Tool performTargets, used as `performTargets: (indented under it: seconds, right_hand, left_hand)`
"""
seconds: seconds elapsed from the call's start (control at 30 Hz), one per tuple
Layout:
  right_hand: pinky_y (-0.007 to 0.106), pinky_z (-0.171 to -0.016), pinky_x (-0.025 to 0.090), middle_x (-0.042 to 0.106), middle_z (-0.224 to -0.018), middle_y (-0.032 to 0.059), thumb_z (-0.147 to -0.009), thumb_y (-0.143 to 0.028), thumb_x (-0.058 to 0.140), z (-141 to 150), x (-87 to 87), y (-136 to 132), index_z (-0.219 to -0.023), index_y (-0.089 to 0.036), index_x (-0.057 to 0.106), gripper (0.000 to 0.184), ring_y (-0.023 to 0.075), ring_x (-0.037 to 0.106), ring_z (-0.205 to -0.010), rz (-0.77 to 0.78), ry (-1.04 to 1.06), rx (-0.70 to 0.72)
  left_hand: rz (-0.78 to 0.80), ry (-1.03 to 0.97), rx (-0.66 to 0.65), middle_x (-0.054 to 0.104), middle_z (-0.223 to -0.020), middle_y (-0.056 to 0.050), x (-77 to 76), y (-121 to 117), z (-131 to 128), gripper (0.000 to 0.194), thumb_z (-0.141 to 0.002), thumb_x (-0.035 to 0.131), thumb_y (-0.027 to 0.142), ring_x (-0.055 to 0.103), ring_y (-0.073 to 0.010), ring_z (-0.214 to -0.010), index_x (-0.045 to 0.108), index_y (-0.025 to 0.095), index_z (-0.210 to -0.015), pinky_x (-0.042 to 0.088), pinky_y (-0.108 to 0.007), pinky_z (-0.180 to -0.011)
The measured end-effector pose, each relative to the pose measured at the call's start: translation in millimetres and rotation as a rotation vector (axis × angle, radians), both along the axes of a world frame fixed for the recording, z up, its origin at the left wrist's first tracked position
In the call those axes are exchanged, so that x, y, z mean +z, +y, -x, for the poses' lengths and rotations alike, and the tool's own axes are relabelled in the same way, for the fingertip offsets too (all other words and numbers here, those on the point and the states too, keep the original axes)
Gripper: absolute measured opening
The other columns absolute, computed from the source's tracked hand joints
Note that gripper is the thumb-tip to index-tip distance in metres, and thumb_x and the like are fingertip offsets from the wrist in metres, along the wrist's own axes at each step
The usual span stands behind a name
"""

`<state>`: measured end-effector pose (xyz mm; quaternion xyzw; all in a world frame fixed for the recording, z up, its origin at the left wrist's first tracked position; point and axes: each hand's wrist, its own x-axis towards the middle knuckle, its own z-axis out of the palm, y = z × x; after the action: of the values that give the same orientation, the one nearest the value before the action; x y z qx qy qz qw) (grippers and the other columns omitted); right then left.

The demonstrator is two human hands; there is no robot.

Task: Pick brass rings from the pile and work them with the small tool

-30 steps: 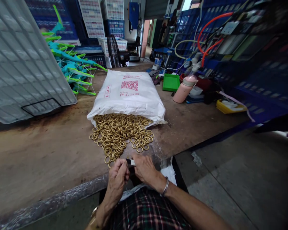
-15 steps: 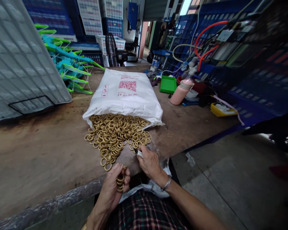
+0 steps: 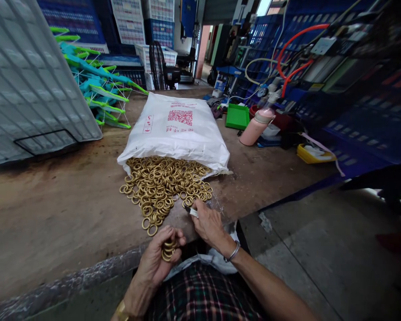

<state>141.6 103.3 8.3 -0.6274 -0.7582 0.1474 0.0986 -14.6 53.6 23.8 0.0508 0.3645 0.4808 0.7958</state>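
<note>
My left hand [image 3: 160, 258] is curled around several brass-coloured rings [image 3: 168, 250], just off the near edge of the table. Its fingers are bent and partly spread, with the rings lying against the palm. In my right hand [image 3: 210, 224] is a slim white pen-like tool [image 3: 193, 212] with a black tip, which points at the loose rings. Just beyond both hands spreads a heap of the same rings [image 3: 160, 185]. They spill from the open mouth of a white woven sack [image 3: 180, 140] printed in red.
At the left, a pale ribbed crate [image 3: 36, 89] stands beside teal and green plastic parts [image 3: 103, 91]. On the right lie a pink bottle [image 3: 255, 129], a green tray [image 3: 237, 117] and a yellow tray [image 3: 314, 154]. The brown table [image 3: 70, 209] ends just before my body.
My left hand has loosened and turned slightly, its fingers farther apart around the rings. The right hand still holds the pen-like tool, its black tip showing more. The view has shifted slightly.
</note>
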Motion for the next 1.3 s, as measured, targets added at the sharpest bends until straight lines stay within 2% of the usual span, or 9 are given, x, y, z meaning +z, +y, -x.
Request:
performTargets:
  seconds: [0.13, 0.23, 0.37, 0.47, 0.67, 0.87, 0.97, 1.17, 1.3]
  right_hand:
    - [0.025, -0.060, 0.031, 0.061, -0.078, 0.0021, -0.078, -0.013, 0.042, -1, -1.2, -6, -0.094, -0.019, 0.047, 0.017, 0.0160, 0.056, -0.068, -0.033, 0.234, 0.090]
    - [0.023, -0.061, 0.034, 0.057, -0.074, 0.0008, -0.079, -0.013, 0.041, 4, 2.7, -12, -0.090, -0.019, 0.045, 0.013, 0.0141, 0.052, -0.066, -0.034, 0.444, 0.170]
    - [0.023, -0.061, 0.034, 0.052, -0.071, -0.0009, -0.079, -0.016, 0.042, 14, 11.7, -14, -0.089, -0.019, 0.045, 0.011, 0.0129, 0.048, -0.064, 0.004, 0.558, 0.249]
    - [0.022, -0.060, 0.034, 0.049, -0.070, -0.0024, -0.083, -0.023, 0.041, 20, 18.4, -12, -0.087, -0.019, 0.047, 0.008, 0.0114, 0.046, -0.063, 0.093, 0.653, 0.188]
    - [0.020, -0.053, 0.032, 0.045, -0.059, -0.0050, -0.086, -0.035, 0.038, 26, 16.2, -4, -0.069, -0.018, 0.046, 0.024, 0.0088, 0.040, -0.055, 0.391, 0.837, 0.042]
    - [0.019, -0.053, 0.031, 0.044, -0.061, -0.0059, -0.079, -0.027, 0.047, 27, 16.7, -4, -0.070, -0.017, 0.049, 0.013, 0.0080, 0.038, -0.057, 0.330, 0.845, 0.016]
    - [0.019, -0.054, 0.032, 0.046, -0.061, -0.0059, -0.080, -0.024, 0.045, 28, 23.1, -7, -0.074, -0.017, 0.051, 0.010, 0.0081, 0.040, -0.057, 0.299, 0.805, 0.058]
    - [0.019, -0.056, 0.035, 0.050, -0.063, -0.0046, -0.084, -0.025, 0.041, 29, 21.8, -6, -0.075, -0.017, 0.051, 0.016, 0.0087, 0.045, -0.059, 0.292, 0.839, 0.071]
    - [0.020, -0.058, 0.035, 0.052, -0.064, -0.0030, -0.085, -0.022, 0.038, 24, 14.9, -5, -0.076, -0.018, 0.051, 0.017, 0.0101, 0.047, -0.059, 0.179, 0.735, 0.054]
  left_hand:
    - [-0.089, 0.281, 0.019, 0.053, -0.058, 0.002, -0.5, 1, -6, 0.030, -0.065, 0.070, 0.038, 0.047, -0.0065, -0.048, 0.051, 0.014, -0.065, 0.029, -0.013, -0.033]
    - [-0.144, 0.512, 0.031, 0.050, -0.055, 0.005, -3.2, 2, -8, 0.033, -0.068, 0.065, 0.046, 0.044, -0.0060, -0.043, 0.054, 0.016, -0.078, 0.029, -0.013, -0.033]
    - [-0.178, 0.612, 0.003, 0.048, -0.057, 0.005, -7.1, 2, -7, 0.034, -0.072, 0.059, 0.047, 0.043, -0.0053, -0.043, 0.054, 0.016, -0.082, 0.029, -0.013, -0.035]
    - [-0.191, 0.672, 0.011, 0.047, -0.055, 0.006, -7.3, 1, -4, 0.031, -0.074, 0.057, 0.047, 0.041, -0.0046, -0.043, 0.052, 0.016, -0.075, 0.028, -0.013, -0.036]
    - [-0.309, 0.889, 0.009, 0.044, -0.053, 0.006, -7.2, 0, -6, 0.031, -0.077, 0.053, 0.047, 0.039, -0.0054, -0.044, 0.054, 0.016, -0.070, 0.030, -0.015, -0.039]
    - [-0.235, 0.716, -0.093, 0.047, -0.058, 0.006, -7.0, -1, -6, 0.033, -0.076, 0.053, 0.049, 0.041, -0.0060, -0.043, 0.054, 0.017, -0.085, 0.030, -0.015, -0.036]
    - [-0.245, 0.677, -0.127, 0.048, -0.058, 0.005, -6.1, -2, -5, 0.032, -0.077, 0.052, 0.049, 0.041, -0.0055, -0.043, 0.052, 0.017, -0.082, 0.029, -0.014, -0.036]
    - [-0.238, 0.591, -0.096, 0.047, -0.057, 0.006, -3.4, -4, -5, 0.030, -0.076, 0.056, 0.047, 0.041, -0.0047, -0.043, 0.050, 0.017, -0.075, 0.029, -0.014, -0.038]
    - [-0.198, 0.511, -0.073, 0.047, -0.056, 0.007, 1.6, -4, -5, 0.031, -0.073, 0.059, 0.047, 0.040, -0.0048, -0.042, 0.050, 0.018, -0.077, 0.027, -0.014, -0.036]
